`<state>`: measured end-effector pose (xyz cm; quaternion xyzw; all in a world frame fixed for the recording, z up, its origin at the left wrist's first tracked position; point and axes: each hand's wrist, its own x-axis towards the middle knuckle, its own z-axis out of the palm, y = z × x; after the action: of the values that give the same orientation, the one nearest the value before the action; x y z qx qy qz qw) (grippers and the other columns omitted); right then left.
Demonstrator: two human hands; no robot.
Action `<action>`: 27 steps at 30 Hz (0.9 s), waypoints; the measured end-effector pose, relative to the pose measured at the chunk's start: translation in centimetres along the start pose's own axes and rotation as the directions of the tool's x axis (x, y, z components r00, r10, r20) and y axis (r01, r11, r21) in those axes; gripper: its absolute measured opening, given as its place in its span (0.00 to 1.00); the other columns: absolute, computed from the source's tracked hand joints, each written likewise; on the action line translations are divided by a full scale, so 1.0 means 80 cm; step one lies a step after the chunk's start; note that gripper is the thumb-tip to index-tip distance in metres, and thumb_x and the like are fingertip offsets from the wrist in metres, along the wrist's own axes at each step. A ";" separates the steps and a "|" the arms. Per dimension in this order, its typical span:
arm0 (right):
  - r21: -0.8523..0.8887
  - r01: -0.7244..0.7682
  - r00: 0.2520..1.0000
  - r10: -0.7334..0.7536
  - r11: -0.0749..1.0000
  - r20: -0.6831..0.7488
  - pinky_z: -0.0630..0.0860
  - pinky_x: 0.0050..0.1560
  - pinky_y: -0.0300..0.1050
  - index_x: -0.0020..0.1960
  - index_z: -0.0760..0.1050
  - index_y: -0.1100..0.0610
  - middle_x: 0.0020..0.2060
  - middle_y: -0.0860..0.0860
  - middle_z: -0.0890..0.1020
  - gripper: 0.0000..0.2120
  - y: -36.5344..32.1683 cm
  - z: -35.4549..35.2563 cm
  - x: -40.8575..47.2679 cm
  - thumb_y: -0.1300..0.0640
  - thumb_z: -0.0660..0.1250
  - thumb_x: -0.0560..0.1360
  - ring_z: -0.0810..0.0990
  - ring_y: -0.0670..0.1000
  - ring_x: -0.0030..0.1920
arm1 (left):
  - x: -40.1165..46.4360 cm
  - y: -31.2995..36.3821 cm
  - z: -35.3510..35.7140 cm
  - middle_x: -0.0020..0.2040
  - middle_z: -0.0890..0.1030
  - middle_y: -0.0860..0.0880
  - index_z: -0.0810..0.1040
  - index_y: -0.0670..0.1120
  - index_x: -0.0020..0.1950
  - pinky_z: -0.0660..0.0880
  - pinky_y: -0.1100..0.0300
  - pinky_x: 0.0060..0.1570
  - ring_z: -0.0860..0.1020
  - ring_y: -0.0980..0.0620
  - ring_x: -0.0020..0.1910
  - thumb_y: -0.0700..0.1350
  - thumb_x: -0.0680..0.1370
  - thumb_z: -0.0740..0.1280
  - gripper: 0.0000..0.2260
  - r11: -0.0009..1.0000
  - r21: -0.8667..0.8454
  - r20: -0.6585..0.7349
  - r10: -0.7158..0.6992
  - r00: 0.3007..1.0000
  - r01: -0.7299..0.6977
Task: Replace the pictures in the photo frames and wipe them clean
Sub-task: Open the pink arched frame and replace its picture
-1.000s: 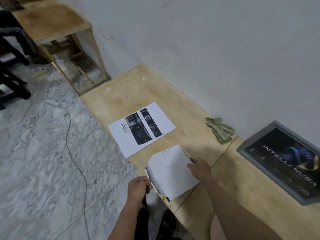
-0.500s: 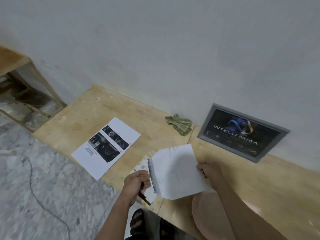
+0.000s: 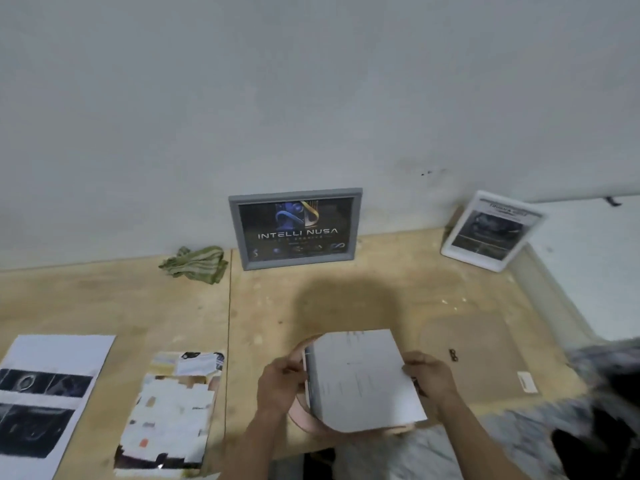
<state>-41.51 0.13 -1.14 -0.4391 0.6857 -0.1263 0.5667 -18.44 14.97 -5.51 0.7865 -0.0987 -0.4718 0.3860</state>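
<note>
1. Step in hand: picture replacement. My left hand (image 3: 281,382) and right hand (image 3: 430,375) each grip an edge of the paper sheet (image 3: 360,377), held above the table (image 3: 381,299) edge.
2. Next move: I carry the sheet to the grey photo frame (image 3: 295,228) leaning against the wall; the cleaning cloth (image 3: 194,259) lies beside it.

bare table (image 3: 346,299) between the hands and grey frame (image 3: 295,229).

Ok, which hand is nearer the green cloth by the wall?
Left. The left hand grips the near-left edge of the white sheet, below and right of the green cloth. The right hand grips the sheet's far edge, further right.
</note>
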 end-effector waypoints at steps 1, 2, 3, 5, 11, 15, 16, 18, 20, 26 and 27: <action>-0.015 -0.012 1.000 0.012 1.000 -0.008 0.69 0.27 0.38 0.45 0.81 0.65 0.37 0.59 0.81 0.11 0.010 -0.003 0.008 0.74 0.63 0.70 0.76 0.55 0.32 | -0.002 0.000 0.007 0.37 0.85 0.47 0.84 0.45 0.39 0.72 0.60 0.36 0.80 0.50 0.35 0.36 0.70 0.73 0.05 0.999 0.035 -0.026 -0.002 1.000 0.003; -0.039 -0.023 1.000 0.022 0.999 -0.011 0.68 0.29 0.40 0.45 0.81 0.65 0.38 0.59 0.81 0.10 0.017 -0.003 0.013 0.74 0.64 0.70 0.75 0.55 0.34 | -0.002 -0.001 0.011 0.40 0.85 0.48 0.85 0.47 0.41 0.73 0.61 0.37 0.81 0.51 0.38 0.37 0.70 0.73 0.05 0.998 0.065 -0.060 0.001 0.998 0.003; -0.055 -0.026 1.000 0.026 0.998 -0.012 0.67 0.30 0.41 0.44 0.80 0.66 0.38 0.59 0.81 0.08 0.024 -0.001 0.020 0.73 0.64 0.69 0.75 0.55 0.34 | -0.002 -0.001 0.014 0.42 0.86 0.50 0.85 0.49 0.42 0.74 0.60 0.41 0.82 0.50 0.42 0.37 0.70 0.73 0.06 0.997 0.071 -0.097 -0.008 0.995 0.015; -0.095 -0.023 1.000 0.022 0.995 -0.009 0.66 0.32 0.42 0.42 0.78 0.67 0.38 0.60 0.80 0.04 0.031 0.006 0.028 0.70 0.66 0.68 0.74 0.55 0.34 | -0.004 0.002 0.014 0.43 0.86 0.51 0.85 0.52 0.41 0.75 0.58 0.47 0.82 0.48 0.46 0.38 0.70 0.72 0.09 0.997 0.074 -0.152 -0.020 0.988 0.032; -0.116 -0.076 0.997 0.074 0.990 -0.021 0.65 0.36 0.47 0.26 0.75 0.57 0.26 0.53 0.76 0.12 0.035 0.029 0.047 0.68 0.68 0.65 0.70 0.53 0.29 | 0.003 0.003 0.005 0.46 0.85 0.47 0.79 0.60 0.34 0.70 0.59 0.47 0.81 0.44 0.49 0.40 0.72 0.71 0.15 0.983 0.172 -0.203 -0.026 0.979 0.062; -0.117 -0.073 0.997 0.074 0.990 0.006 0.66 0.35 0.44 0.27 0.77 0.56 0.27 0.52 0.78 0.11 0.026 0.033 0.048 0.67 0.67 0.66 0.73 0.53 0.31 | 0.009 0.002 0.005 0.46 0.85 0.46 0.79 0.57 0.38 0.71 0.59 0.46 0.81 0.43 0.50 0.42 0.74 0.70 0.10 0.966 0.252 -0.187 -0.008 0.982 0.056; -0.123 -0.062 0.998 0.064 0.991 0.012 0.67 0.36 0.44 0.29 0.77 0.57 0.29 0.54 0.79 0.10 0.025 0.034 0.049 0.66 0.67 0.67 0.74 0.54 0.33 | 0.010 0.000 0.006 0.45 0.84 0.47 0.80 0.56 0.39 0.71 0.59 0.45 0.81 0.43 0.50 0.43 0.74 0.69 0.08 0.960 0.275 -0.179 -0.002 0.984 0.052; -0.131 -0.037 0.999 0.040 0.991 0.027 0.70 0.39 0.46 0.32 0.79 0.59 0.33 0.54 0.81 0.07 0.023 0.036 0.051 0.65 0.67 0.67 0.78 0.55 0.36 | 0.011 -0.003 0.007 0.45 0.85 0.48 0.83 0.52 0.43 0.73 0.57 0.45 0.81 0.43 0.49 0.44 0.75 0.68 0.06 0.948 0.316 -0.179 0.010 0.984 0.048; -0.144 -0.014 0.999 0.018 0.989 0.028 0.75 0.43 0.47 0.37 0.82 0.58 0.38 0.53 0.84 0.05 0.023 0.038 0.052 0.64 0.67 0.68 0.81 0.55 0.41 | 0.011 -0.004 0.008 0.45 0.85 0.49 0.84 0.51 0.46 0.73 0.58 0.45 0.81 0.44 0.47 0.44 0.75 0.67 0.07 0.946 0.323 -0.202 0.037 0.979 0.031; -0.172 0.033 0.999 -0.028 0.985 0.031 0.75 0.49 0.49 0.40 0.82 0.56 0.40 0.52 0.83 0.06 0.014 0.034 0.043 0.63 0.67 0.70 0.80 0.53 0.44 | 0.008 0.017 0.021 0.36 0.83 0.53 0.82 0.52 0.37 0.74 0.58 0.39 0.80 0.49 0.40 0.44 0.76 0.64 0.10 0.953 0.293 -0.186 0.133 0.973 -0.074; -0.184 0.027 1.000 -0.024 0.983 0.020 0.76 0.49 0.49 0.39 0.82 0.56 0.40 0.52 0.83 0.07 0.014 0.032 0.041 0.63 0.66 0.70 0.80 0.53 0.44 | 0.007 0.023 0.025 0.35 0.83 0.53 0.81 0.53 0.37 0.75 0.59 0.39 0.80 0.50 0.39 0.45 0.77 0.63 0.11 0.950 0.300 -0.166 0.145 0.975 -0.090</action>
<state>-39.63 -0.85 -4.94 -0.4993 0.6836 -0.0656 0.5282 -19.38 12.42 -5.09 0.8679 -0.1776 -0.3527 0.3013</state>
